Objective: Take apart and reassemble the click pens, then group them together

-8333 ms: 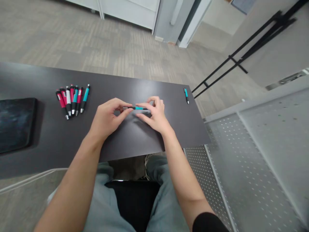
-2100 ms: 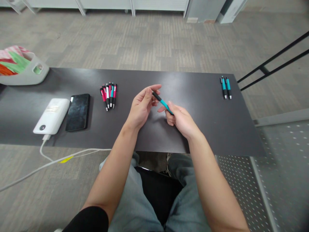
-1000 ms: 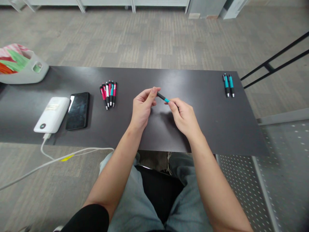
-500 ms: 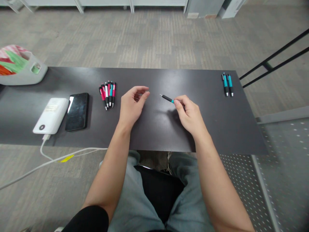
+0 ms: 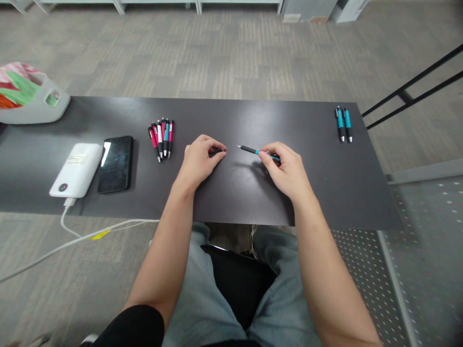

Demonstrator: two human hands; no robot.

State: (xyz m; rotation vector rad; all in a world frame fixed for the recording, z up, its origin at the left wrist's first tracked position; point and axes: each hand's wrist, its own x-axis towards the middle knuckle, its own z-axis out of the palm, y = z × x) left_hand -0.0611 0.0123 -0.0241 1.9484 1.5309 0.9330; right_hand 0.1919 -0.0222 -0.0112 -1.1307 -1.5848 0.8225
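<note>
My right hand (image 5: 284,166) is closed around a teal pen with a black grip (image 5: 249,150), held near its middle above the table. Its thin silver point faces left, towards my left hand (image 5: 202,156). The thumb and forefinger of that hand are pinched together just left of the point, apart from it. Whatever lies between those fingertips is too small to make out. Left of my left hand lies a bunch of several pens (image 5: 161,139), red, white and teal. Two teal pens (image 5: 344,125) lie side by side at the table's right end.
A black phone (image 5: 115,165) and a white power bank (image 5: 76,169) with a white cable (image 5: 108,227) lie on the dark table (image 5: 231,202) at left. A white basket (image 5: 54,108) with colourful contents stands at the far left. Black bars (image 5: 405,96) rise beyond the right edge.
My left hand has lowered slightly, and its thumb and forefinger have come together. The pen in my right hand has turned a little flatter, showing more of its teal barrel.
</note>
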